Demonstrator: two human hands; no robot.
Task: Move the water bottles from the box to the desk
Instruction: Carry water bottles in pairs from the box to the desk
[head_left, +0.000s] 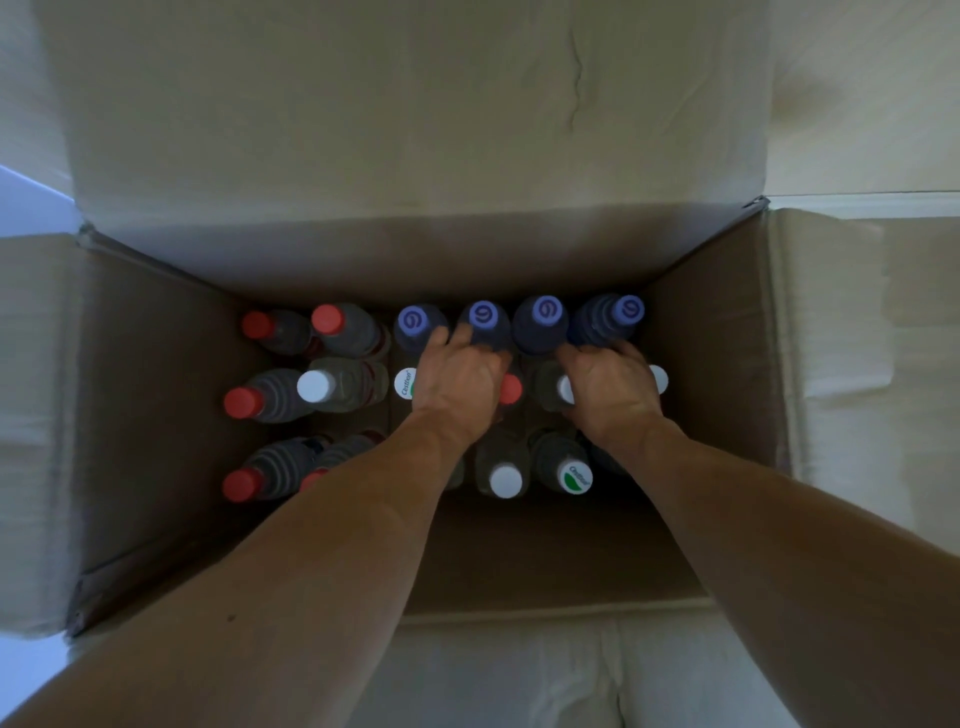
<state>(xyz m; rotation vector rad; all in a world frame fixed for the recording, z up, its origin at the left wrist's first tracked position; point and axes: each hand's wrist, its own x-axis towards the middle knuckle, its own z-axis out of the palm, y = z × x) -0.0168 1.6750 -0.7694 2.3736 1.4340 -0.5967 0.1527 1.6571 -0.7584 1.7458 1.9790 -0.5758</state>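
Bottles (540, 325) upright in rows inside the box (156, 395), both hands among the far row.

Left hand (457, 384) and right hand (613, 387) hide their fingertips — and bottles beneath; grips unclear.

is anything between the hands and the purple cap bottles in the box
Nothing visible. The left hand and the right hand already reach the purple-capped bottles in the far row of the box.

pretty tight in the box (706, 374), bottles packed cap to cap in three rows, only thin gaps between them. the open top is the only way in, with a bare strip of floor along the near wall
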